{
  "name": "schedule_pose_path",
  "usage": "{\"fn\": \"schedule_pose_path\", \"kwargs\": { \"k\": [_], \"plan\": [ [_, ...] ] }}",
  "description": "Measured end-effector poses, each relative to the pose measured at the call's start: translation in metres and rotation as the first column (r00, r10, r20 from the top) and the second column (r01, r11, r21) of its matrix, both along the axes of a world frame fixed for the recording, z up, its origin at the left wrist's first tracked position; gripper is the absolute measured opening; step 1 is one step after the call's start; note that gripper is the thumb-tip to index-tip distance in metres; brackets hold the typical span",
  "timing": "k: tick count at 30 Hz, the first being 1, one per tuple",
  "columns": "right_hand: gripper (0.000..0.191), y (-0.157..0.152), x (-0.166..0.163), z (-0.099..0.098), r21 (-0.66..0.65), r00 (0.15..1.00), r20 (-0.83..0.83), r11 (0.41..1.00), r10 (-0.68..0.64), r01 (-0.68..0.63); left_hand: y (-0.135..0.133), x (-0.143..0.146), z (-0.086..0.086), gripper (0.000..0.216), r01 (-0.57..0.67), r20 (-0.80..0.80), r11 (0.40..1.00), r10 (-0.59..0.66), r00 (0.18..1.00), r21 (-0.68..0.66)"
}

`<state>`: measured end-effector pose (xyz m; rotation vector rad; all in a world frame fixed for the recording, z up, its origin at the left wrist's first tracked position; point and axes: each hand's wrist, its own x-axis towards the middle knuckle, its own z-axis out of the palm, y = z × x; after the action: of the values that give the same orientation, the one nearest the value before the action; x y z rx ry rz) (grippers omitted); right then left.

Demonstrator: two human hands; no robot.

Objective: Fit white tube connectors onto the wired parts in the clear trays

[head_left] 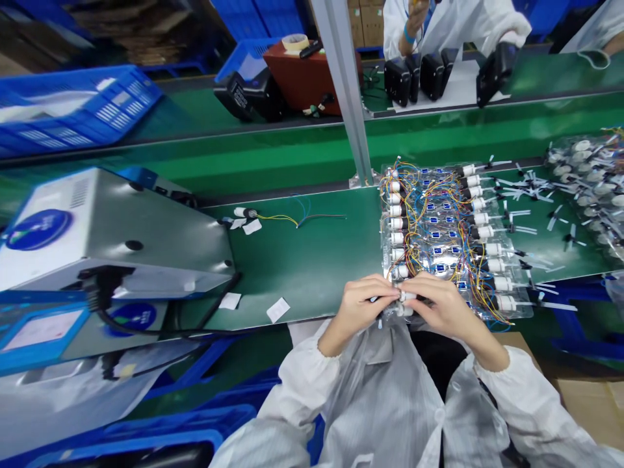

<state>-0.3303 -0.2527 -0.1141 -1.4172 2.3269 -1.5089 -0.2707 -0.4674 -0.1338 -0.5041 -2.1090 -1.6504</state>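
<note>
Here, right of the frame's lower centre, the left hand (365, 300) and right hand (439, 300) pinch a small white cylindrical part (406, 296) between them. Beyond lies glossy clear plastic (444, 224) bearing wired white cylinders (397, 223); smooth green tabletop (312, 257) spreads centrally.

No wording or number can be read: the blue oval label (39, 229) on the grey metal box (156, 224) bears only blurred marks, as does the second blue label (135, 318) on the unit (82, 338) below it; the pale print (240, 97) on the leftmost black device (230, 90) is too small to make out
</note>
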Motion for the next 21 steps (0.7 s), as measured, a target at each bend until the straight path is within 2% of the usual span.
{"fn": "schedule_pose_path", "kwargs": {
  "k": [3,6,8,10,11,12,13,14,15,16,18,21],
  "plan": [
    [0.033,-0.001,0.003,0.000,0.122,0.987,-0.136,0.987,-0.087,0.104,-0.003,0.001,0.007,0.012,-0.064,0.005,0.974,0.067,0.998,-0.219],
    [0.038,0.010,0.011,0.018,0.226,0.961,-0.251,0.959,-0.114,0.173,-0.007,0.003,0.014,0.011,-0.054,0.022,0.906,0.070,0.997,-0.421],
    [0.045,0.030,0.017,0.039,0.207,0.956,-0.254,0.957,-0.146,0.202,-0.011,0.006,0.020,0.020,-0.020,0.047,0.887,0.047,0.998,-0.462],
    [0.045,0.065,0.017,0.061,0.113,0.934,-0.223,0.944,-0.281,0.311,-0.020,0.010,0.024,0.036,0.006,0.097,0.901,0.040,0.994,-0.433],
    [0.040,0.087,0.012,0.068,0.044,0.894,-0.201,0.908,-0.400,0.416,-0.025,0.013,0.025,0.037,0.005,0.122,0.917,0.047,0.991,-0.400],
    [0.032,0.112,0.004,0.073,-0.034,0.819,-0.173,0.835,-0.547,0.549,-0.031,0.015,0.025,0.023,-0.010,0.137,0.936,0.062,0.989,-0.353],
    [0.023,0.140,-0.007,0.073,-0.108,0.707,-0.141,0.720,-0.693,0.685,-0.036,0.017,0.024,0.009,-0.027,0.156,0.957,0.075,0.985,-0.288],
    [0.019,0.170,-0.021,0.069,-0.163,0.569,-0.114,0.580,-0.814,0.798,-0.041,0.019,0.021,0.022,-0.047,0.178,0.976,0.086,0.980,-0.213],
    [0.018,0.200,-0.037,0.061,-0.168,0.458,-0.104,0.469,-0.883,0.867,-0.046,0.021,0.019,0.030,-0.090,0.199,0.984,0.120,0.973,-0.151],
    [0.017,0.229,-0.054,0.049,-0.105,0.406,-0.141,0.422,-0.903,0.901,-0.048,0.022,0.016,0.035,-0.129,0.221,0.986,0.150,0.964,-0.108],
    [0.018,0.278,-0.086,0.020,-0.047,0.356,-0.300,0.386,-0.885,0.921,-0.050,0.023,0.012,0.030,-0.192,0.261,0.980,0.201,0.944,-0.060],
    [0.036,0.315,-0.120,-0.016,0.001,0.392,-0.410,0.430,-0.823,0.903,-0.046,0.020,0.014,0.022,-0.215,0.278,0.976,0.200,0.939,0.024]
  ]
}}
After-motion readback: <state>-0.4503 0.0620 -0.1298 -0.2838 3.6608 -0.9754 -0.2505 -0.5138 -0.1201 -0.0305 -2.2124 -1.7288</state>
